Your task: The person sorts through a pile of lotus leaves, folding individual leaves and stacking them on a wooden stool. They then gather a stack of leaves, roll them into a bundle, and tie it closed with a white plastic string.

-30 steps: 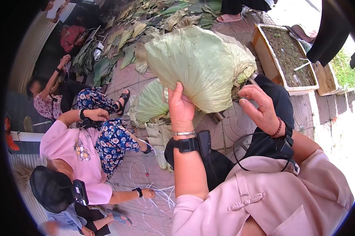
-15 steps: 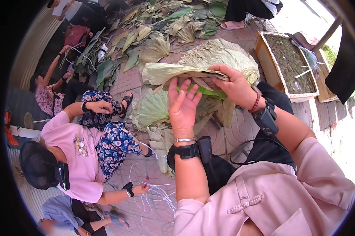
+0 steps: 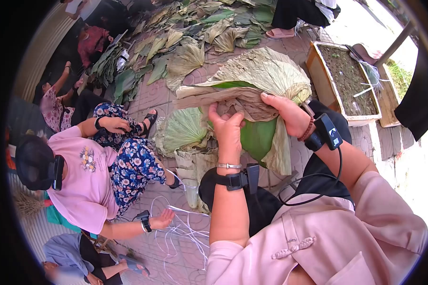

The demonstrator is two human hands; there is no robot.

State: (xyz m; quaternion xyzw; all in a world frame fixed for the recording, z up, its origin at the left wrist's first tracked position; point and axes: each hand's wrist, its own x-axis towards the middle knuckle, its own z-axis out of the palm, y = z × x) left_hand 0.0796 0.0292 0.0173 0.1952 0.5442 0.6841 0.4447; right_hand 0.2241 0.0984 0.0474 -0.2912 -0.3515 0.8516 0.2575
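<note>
A stack of large dried leaves [image 3: 264,69] lies folded across my lap, with a browner layer on its near side. My left hand [image 3: 227,126] has its fingers curled on the lower edge of the brown leaf [image 3: 245,102], thumb toward the fingers. My right hand [image 3: 290,115] holds the right side of the same leaves, thumb on top and the other fingers hidden beneath. Below the brown layer, a green leaf [image 3: 259,138] hangs between my hands. Another pale green leaf [image 3: 188,130] rests left of my left hand.
Many leaves [image 3: 190,57] cover the paving ahead. At left sits a co-worker in a pink shirt [image 3: 88,166], one hand near white strings [image 3: 188,232]. A soil-filled box [image 3: 342,80] stands at right. Other people sit farther left and at the top.
The leaves have folded down, showing the brown layer and more of the green leaf. My left fingers have curled from spread onto the edge. The co-worker's hand has left the strings and opened.
</note>
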